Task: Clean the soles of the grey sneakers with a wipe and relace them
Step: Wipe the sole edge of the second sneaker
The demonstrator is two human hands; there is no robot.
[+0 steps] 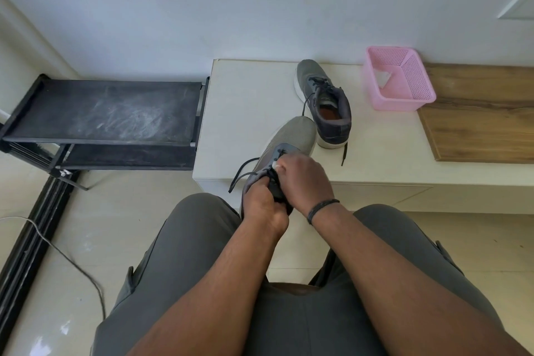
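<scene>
I hold one grey sneaker (291,136) above my lap, toe pointing away over the low white platform (251,113). My left hand (264,205) grips its heel and tongue end. My right hand (306,179) pinches the black lace (245,175) at the eyelets; loose lace ends hang off to the left. The second grey sneaker (323,101) stands upright on the platform just beyond, laces loose, one end trailing toward the front edge. A white wipe (383,78) lies inside the pink basket (404,95).
The pink basket sits on the platform to the right, beside a wooden board (479,115). A black shoe rack (109,115) stands left of the platform. A grey cable (72,263) runs across the tiled floor at left. My knees fill the foreground.
</scene>
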